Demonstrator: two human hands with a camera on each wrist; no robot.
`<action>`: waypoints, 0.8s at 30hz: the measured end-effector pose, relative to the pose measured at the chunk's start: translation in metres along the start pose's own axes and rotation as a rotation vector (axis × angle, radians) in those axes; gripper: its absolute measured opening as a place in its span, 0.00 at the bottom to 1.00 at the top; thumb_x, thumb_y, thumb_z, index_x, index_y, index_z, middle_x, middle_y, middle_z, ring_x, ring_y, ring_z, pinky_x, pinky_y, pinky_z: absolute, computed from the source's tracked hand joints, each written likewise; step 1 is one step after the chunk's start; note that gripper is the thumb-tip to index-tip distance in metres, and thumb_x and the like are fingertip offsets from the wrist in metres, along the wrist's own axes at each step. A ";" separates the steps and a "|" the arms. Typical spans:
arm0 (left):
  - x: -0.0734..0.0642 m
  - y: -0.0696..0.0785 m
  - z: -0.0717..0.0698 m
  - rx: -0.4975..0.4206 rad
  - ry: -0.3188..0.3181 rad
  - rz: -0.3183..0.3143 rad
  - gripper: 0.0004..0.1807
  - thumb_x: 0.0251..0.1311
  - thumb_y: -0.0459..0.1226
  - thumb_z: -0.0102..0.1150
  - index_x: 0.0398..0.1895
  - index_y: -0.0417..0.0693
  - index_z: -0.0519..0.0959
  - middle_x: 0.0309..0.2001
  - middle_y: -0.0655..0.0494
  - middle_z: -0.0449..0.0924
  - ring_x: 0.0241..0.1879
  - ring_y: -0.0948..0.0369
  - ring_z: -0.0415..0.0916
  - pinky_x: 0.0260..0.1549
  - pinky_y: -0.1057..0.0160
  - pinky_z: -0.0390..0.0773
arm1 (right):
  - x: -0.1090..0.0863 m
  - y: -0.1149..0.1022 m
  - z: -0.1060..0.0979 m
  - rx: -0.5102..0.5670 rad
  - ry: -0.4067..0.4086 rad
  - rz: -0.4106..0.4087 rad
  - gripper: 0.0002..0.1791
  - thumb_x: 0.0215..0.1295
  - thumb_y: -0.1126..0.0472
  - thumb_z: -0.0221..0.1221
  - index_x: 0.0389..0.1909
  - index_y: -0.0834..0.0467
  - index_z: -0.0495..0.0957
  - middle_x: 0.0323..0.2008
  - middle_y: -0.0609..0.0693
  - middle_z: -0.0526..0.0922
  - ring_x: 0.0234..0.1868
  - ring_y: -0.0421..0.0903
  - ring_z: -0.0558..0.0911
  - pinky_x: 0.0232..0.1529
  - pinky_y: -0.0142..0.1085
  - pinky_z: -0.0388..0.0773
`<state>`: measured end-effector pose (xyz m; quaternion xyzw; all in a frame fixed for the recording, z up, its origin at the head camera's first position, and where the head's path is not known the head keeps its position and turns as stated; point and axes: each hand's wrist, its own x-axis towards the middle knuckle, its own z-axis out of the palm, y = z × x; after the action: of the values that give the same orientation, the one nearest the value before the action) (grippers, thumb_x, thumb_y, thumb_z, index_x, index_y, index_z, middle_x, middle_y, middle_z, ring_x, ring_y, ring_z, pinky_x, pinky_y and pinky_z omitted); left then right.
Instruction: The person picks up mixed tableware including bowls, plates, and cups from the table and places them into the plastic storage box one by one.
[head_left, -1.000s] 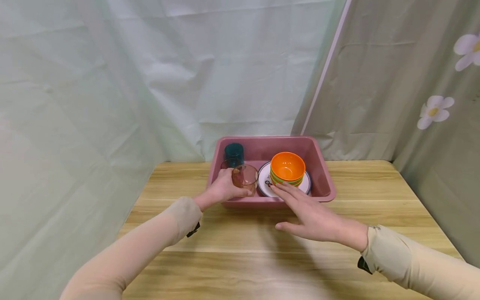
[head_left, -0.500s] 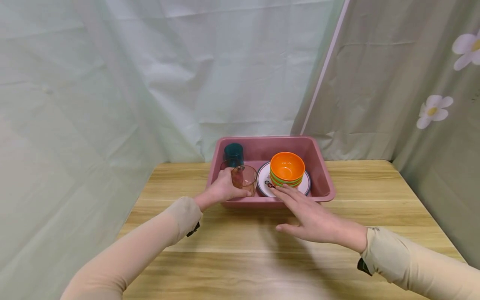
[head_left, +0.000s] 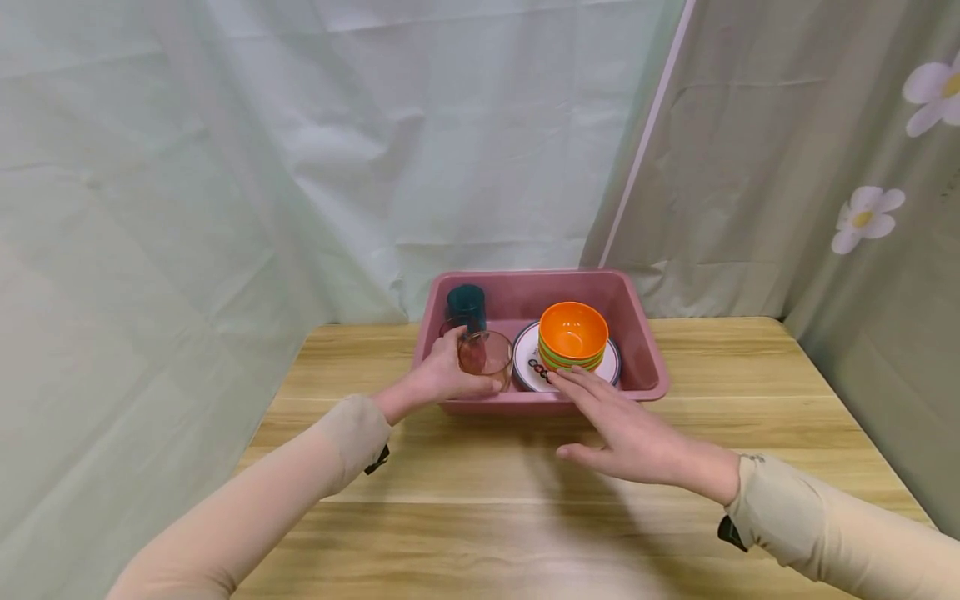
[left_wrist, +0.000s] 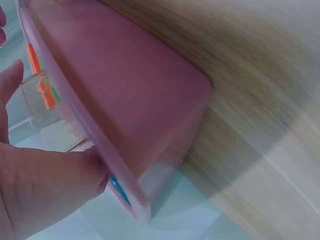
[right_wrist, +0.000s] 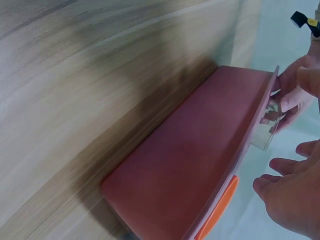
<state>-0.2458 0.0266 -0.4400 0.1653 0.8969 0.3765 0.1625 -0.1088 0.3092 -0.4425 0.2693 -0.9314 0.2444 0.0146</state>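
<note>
My left hand [head_left: 438, 367] reaches over the front rim of a pink tub [head_left: 651, 387] and grips a clear amber drinking glass [head_left: 491, 358] at the tub's front left. In the left wrist view, the thumb lies close to the rim beside the glass [left_wrist: 50, 120]. My right hand [head_left: 633, 437] hovers by the front rim with its fingers straight, holding nothing. Its fingertips overlap the lower edge of the bowls in the head view; contact cannot be told. Stacked bowls [head_left: 573, 333], orange on top with green bands below, stand on a white dark-rimmed plate [head_left: 528, 358].
A teal glass [head_left: 467, 302] stands in the tub's back left corner. In front of it a reddish glass is partly hidden by my left hand. The tub sits at the back of a wooden table [head_left: 480, 517], before pale curtains [head_left: 487, 150].
My left hand and the amber glass have shifted slightly left. My right hand stays almost in place, and the bowls keep their position in the tub.
</note>
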 end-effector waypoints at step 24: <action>-0.040 -0.001 -0.060 0.618 0.259 0.242 0.53 0.69 0.69 0.43 0.84 0.52 0.36 0.82 0.41 0.42 0.79 0.41 0.41 0.74 0.35 0.41 | -0.020 0.039 -0.071 -0.041 0.249 0.167 0.51 0.64 0.48 0.71 0.82 0.53 0.53 0.78 0.60 0.58 0.79 0.63 0.52 0.72 0.65 0.53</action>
<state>-0.2356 -0.0286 -0.3941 0.2623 0.9556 0.1219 -0.0559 -0.1192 0.3804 -0.4001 0.1580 -0.9464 0.2572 0.1153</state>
